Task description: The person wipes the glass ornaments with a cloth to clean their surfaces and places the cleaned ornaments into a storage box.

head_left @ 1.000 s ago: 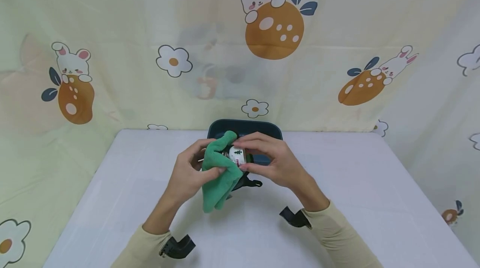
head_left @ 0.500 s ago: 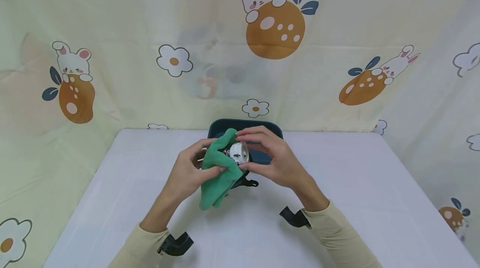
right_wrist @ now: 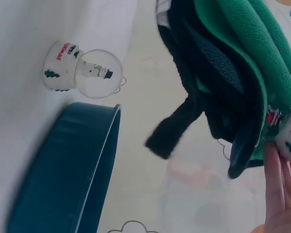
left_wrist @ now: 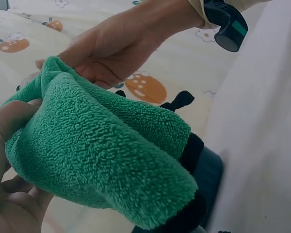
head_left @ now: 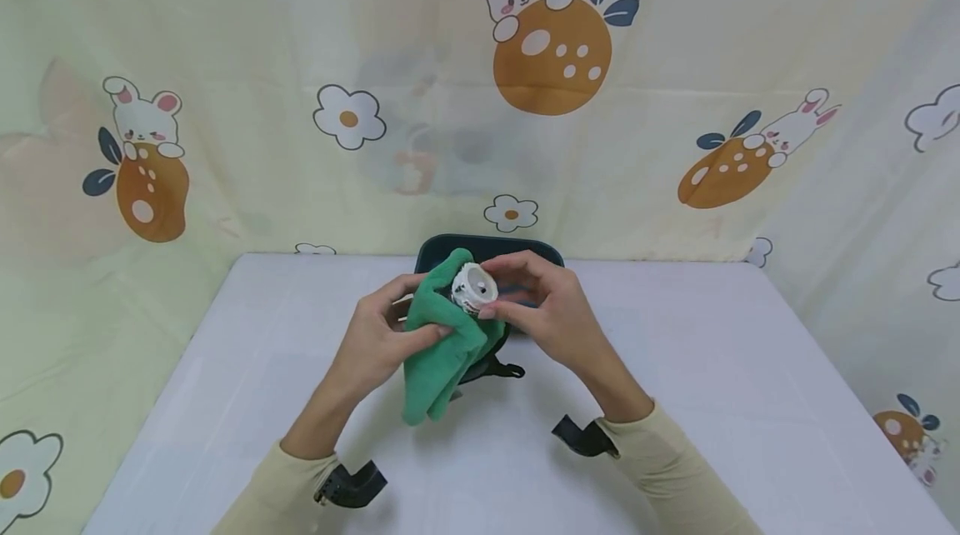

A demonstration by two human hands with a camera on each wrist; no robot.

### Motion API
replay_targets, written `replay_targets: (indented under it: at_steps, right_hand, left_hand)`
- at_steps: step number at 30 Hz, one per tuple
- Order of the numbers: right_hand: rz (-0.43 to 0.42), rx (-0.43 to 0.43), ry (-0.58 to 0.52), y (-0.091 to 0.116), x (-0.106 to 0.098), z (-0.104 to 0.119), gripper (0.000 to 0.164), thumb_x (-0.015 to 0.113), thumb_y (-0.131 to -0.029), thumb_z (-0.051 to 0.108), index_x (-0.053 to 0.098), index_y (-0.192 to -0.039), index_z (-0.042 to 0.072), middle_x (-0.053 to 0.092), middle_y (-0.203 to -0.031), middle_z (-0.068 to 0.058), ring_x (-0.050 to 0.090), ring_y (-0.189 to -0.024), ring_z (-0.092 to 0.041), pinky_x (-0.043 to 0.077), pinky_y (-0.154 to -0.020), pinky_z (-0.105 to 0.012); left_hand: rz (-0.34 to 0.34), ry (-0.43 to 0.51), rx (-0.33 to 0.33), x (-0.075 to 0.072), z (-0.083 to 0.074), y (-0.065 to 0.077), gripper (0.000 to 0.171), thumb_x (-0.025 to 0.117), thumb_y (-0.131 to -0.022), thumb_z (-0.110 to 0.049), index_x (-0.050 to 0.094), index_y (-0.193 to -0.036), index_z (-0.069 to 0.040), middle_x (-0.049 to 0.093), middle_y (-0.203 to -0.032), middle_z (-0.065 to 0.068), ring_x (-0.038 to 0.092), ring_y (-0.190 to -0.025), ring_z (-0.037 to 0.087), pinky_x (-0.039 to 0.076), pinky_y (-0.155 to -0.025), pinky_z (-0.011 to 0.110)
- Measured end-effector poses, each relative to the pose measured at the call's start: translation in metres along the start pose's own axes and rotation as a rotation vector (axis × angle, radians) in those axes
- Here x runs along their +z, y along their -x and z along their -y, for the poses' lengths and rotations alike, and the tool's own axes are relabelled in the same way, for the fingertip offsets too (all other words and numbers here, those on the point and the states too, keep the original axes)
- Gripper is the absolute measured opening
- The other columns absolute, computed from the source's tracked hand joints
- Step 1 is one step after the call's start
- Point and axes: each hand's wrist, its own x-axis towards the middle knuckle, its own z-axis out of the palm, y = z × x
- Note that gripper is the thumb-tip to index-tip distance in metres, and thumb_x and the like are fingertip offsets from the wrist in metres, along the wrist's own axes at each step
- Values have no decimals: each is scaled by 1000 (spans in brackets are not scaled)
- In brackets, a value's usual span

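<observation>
Two snow globes are in view, along with one cloth and one bin. The left hand (head_left: 382, 335) holds the green terry cloth (head_left: 442, 360), its thumb laid over the fabric. The held snow globe (head_left: 474, 288) sits in the folds with its white base tilted up towards the head camera; the ball end is mostly hidden. The right hand (head_left: 551, 310) pinches that base between thumb and fingers. The cloth has a dark lining and one dark strap (right_wrist: 167, 131).

The standing snow globe (right_wrist: 85, 73) is upright on the white table (head_left: 712, 368), just beside the dark teal bin (head_left: 480, 245). Inside its clear ball is one snowman (right_wrist: 99, 71) in a black hat; its base carries green trees and red lettering — too small to read. The bin's interior shows only in part, so its contents cannot be told.
</observation>
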Motion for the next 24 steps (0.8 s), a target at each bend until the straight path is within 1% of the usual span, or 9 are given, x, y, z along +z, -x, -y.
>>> replay_targets:
  at_steps: [2,5,9,12,16,18,21,24]
  right_hand:
    - [40,11,-12,0,0,-1,56,79,-83,-6,60,-135,4,65,-128,-11,66,-114,-21,58,-92,-35]
    - [78,14,18,0,2,-4,63,76,-86,-6,53,-144,8,62,-136,-9,63,-121,-21,56,-97,-35]
    - [72,-18,117,-1,8,-8,72,76,-87,-5,48,-150,13,56,-144,-5,57,-127,-20,56,-97,-35]
    - [56,-55,174,-2,13,-9,79,79,-85,-3,44,-154,14,54,-147,-5,55,-128,-21,56,-97,-36]
    - [25,-91,202,-1,15,-9,82,81,-83,-2,42,-155,9,56,-143,-8,55,-126,-22,56,-97,-37]
    - [28,-104,203,-1,14,-8,84,81,-83,-3,40,-155,7,56,-142,-10,55,-126,-22,55,-99,-35]
    - [57,-115,210,-2,10,-6,85,80,-84,-4,37,-156,5,56,-136,-10,55,-122,-21,55,-97,-33]
    - [109,-102,186,-2,5,-4,86,75,-86,-7,31,-159,6,53,-131,-11,56,-120,-21,56,-96,-32]
  left_hand:
    - [-8,21,-8,0,-1,0,48,78,-88,-7,62,-133,-11,61,-133,10,66,-116,32,60,-89,37]
    - [-17,50,-7,1,-1,0,44,78,-88,-6,64,-129,-8,62,-131,11,67,-113,32,60,-87,36]
    - [-32,67,-7,3,0,-1,41,78,-88,-7,66,-127,-7,63,-130,11,66,-114,31,60,-87,35]
    - [-45,72,-11,6,0,-1,41,78,-89,-7,66,-128,-6,64,-129,11,65,-113,30,60,-87,34]
    - [-52,84,-10,9,0,-1,43,77,-89,-7,65,-131,-6,64,-129,12,66,-113,30,61,-87,34]
    - [-55,83,-8,9,-1,-1,46,78,-89,-8,64,-133,-7,64,-131,12,65,-114,30,61,-87,35]
    - [-69,87,-14,7,-1,-1,48,78,-89,-9,63,-135,-9,63,-133,10,65,-117,30,60,-87,35]
    - [-90,90,-24,4,0,0,49,79,-89,-10,64,-135,-11,64,-133,8,65,-117,29,60,-87,35]
